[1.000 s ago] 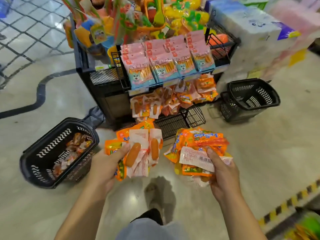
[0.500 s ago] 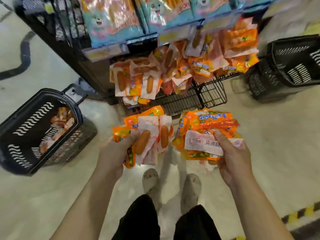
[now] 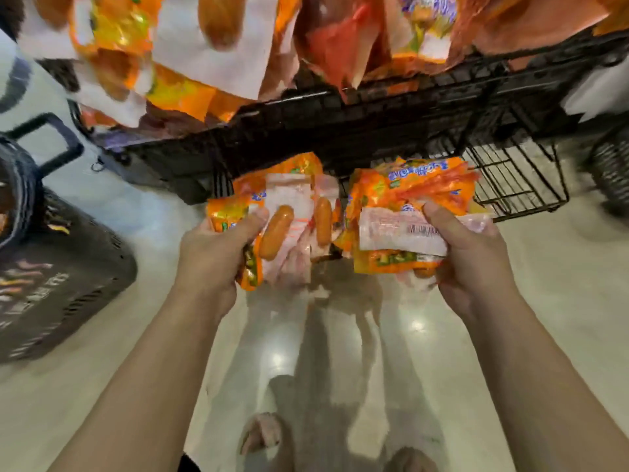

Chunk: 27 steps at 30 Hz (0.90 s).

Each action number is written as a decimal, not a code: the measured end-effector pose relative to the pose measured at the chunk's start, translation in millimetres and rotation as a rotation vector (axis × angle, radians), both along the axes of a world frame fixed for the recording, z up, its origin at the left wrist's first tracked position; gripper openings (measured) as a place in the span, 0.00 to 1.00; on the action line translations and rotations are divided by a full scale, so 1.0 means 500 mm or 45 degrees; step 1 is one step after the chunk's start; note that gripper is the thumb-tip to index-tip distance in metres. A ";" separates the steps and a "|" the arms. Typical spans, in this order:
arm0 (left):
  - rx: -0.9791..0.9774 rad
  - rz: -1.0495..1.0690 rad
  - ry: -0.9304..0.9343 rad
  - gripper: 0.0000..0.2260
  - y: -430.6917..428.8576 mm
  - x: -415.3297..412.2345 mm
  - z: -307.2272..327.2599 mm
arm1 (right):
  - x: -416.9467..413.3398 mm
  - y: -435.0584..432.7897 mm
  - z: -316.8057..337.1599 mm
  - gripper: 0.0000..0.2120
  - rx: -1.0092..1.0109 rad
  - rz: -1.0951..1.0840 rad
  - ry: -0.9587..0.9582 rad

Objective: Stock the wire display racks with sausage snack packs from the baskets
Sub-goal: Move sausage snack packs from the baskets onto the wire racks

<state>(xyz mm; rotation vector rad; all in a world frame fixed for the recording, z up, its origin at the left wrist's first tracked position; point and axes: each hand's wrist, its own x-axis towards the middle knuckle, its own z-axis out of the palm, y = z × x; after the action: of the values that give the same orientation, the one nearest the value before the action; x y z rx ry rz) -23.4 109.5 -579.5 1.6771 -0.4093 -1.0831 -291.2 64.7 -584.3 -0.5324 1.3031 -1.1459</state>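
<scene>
Grips sausage packs [image 3: 289, 212] in left hand [image 3: 211, 257]. Clutches second bundle [image 3: 401, 199] in right hand [image 3: 473, 253], beside that grip, just before wire rack [image 3: 374, 120].

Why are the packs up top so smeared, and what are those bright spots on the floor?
Head view: motion blur smears the packs on the rack and the basket, while the held packs read sharper; head view, lower down: the spots look like lamp glare on the glossy floor.

Extends 2 forearms [image 3: 163, 362] from lower corners to mid-frame; grips sausage packs [image 3: 401, 195] in left hand [image 3: 211, 257] and right hand [image 3: 473, 264], thumbs on top.
</scene>
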 end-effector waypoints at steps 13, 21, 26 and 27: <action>0.068 -0.192 -0.555 0.23 -0.171 0.072 -0.139 | 0.099 -0.218 -0.186 0.22 -0.183 0.212 0.140; 0.451 -0.582 -1.437 0.39 -0.165 0.051 -0.157 | 0.065 -0.262 -0.255 0.53 -0.245 0.434 1.371; 0.415 -0.980 -1.788 0.26 -0.154 0.012 -0.160 | 0.088 -0.225 -0.230 0.42 -0.466 0.758 1.613; 0.429 -1.007 -1.736 0.28 -0.155 0.010 -0.160 | 0.097 -0.220 -0.228 0.41 -0.461 0.886 1.688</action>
<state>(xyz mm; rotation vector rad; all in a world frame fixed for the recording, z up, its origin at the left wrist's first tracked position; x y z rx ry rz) -18.3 31.8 -659.4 2.4619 -1.9512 -0.3068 -242.6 -45.1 -698.1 -2.0528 1.7158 -0.3246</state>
